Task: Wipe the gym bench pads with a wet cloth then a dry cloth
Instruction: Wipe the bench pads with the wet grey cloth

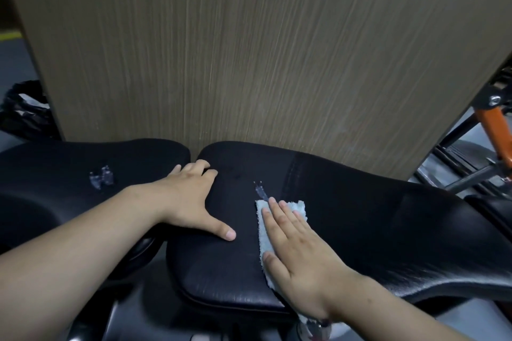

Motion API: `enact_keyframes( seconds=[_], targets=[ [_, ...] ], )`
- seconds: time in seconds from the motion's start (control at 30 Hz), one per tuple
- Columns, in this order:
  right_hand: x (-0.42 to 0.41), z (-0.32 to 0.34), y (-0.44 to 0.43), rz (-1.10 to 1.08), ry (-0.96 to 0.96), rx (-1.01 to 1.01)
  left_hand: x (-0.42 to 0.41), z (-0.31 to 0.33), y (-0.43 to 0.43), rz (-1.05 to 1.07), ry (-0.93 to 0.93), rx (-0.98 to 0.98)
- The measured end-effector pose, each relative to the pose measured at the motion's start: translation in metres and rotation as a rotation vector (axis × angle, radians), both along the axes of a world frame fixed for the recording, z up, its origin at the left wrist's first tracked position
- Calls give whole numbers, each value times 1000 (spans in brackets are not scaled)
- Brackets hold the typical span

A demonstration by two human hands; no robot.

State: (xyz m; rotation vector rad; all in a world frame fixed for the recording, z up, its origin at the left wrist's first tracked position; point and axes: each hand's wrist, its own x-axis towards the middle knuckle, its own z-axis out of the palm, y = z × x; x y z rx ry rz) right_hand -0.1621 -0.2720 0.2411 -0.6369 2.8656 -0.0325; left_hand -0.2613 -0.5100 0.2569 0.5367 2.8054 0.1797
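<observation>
1. The pale blue cloth (261, 232) is seen lying on the right bench pad (360, 219), its long axis running from the near edge toward the wooden panel (249, 50).
2. It is pressed flat under the right hand (302, 260), fingers straight and pointed away.
3. The left hand (191, 199) is laid spread on the same pad, thumb wide, fingertips by the left pad (69, 163).
4. A wet streak (260, 191) is shown just beyond the cloth.

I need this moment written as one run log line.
step: wiping | right hand: flat on cloth, pressing it to right pad | left hand: rests on same pad | left pad: untouched
</observation>
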Motion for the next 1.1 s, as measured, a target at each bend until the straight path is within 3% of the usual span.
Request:
enact_keyframes(
  seconds=[0.7, 0.9, 1.1],
  targets=[
    [-208, -2, 20, -225, 68, -44, -5, 1, 6, -18, -12, 56],
    [-193, -2, 9, -199, 42, -12, -5, 2, 2, -11, -13, 62],
    [-121, 0, -21, -5, 31, -50, -2, 4, -2, -21, -15, -6]
  ],
)
